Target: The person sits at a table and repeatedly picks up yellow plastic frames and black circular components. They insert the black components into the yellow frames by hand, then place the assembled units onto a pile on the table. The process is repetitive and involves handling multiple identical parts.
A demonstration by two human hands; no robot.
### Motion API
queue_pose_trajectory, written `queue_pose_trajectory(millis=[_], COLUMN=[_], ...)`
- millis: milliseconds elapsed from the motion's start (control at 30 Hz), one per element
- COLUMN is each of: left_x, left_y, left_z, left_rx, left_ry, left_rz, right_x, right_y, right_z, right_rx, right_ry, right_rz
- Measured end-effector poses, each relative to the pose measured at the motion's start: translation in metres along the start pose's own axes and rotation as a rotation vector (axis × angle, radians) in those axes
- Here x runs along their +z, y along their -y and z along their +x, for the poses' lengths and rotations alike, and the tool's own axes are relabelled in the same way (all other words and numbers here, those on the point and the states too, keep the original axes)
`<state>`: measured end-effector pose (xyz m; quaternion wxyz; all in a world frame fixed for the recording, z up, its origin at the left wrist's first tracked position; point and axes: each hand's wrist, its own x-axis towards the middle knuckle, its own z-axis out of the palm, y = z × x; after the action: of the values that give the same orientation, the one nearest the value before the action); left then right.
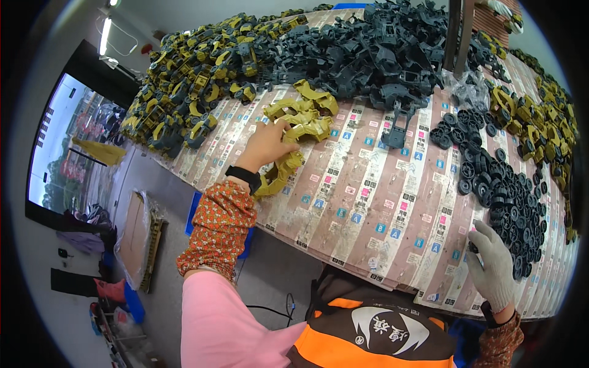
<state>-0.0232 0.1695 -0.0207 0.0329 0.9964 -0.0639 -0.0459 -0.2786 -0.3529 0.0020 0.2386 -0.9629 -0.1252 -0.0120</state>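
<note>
My bare left hand [269, 146] is closed at the edge of a small group of yellow plastic toy-car body shells [311, 126], its thumb and forefinger against one of them. Another yellow shell [281, 175] lies beside the wrist, partly under the hand. On the right, my right hand [492, 264] wears a pale knit glove with the fingers bent together. A small dark piece [472, 247] shows at its fingertips, apparently a black toy wheel, mostly hidden. Right beside this hand spreads a heap of black toy wheels [512, 208].
Assembled yellow-and-grey toy cars [202, 73] are heaped at the far left. Dark grey chassis parts [374, 55] pile up at the back, with one chassis [399, 129] lying in front. More yellow parts [531, 119] sit far right, beyond a post [457, 37]. The label-patterned table [343, 202] ends near me.
</note>
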Motion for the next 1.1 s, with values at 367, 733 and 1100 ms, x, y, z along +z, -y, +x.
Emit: queue_pose_trajectory(millis=[367, 733, 1100], left_x=[-0.019, 0.017, 0.072], left_y=[-0.041, -0.191, -0.224], left_z=[-0.008, -0.143, -0.186], left_rx=[0.172, 0.135, -0.112], left_ry=[-0.377, 0.622, 0.623], left_rz=[-0.637, -2.155, -2.181], right_x=[0.005, 0.020, 0.055], right_y=[0.004, -0.048, -0.034], right_z=[-0.003, 0.054, 0.121], right_rx=[-0.108, 0.027, 0.075], right_ry=[-0.064, -0.292, -0.035], right_rz=[-0.034, -0.163, -0.549])
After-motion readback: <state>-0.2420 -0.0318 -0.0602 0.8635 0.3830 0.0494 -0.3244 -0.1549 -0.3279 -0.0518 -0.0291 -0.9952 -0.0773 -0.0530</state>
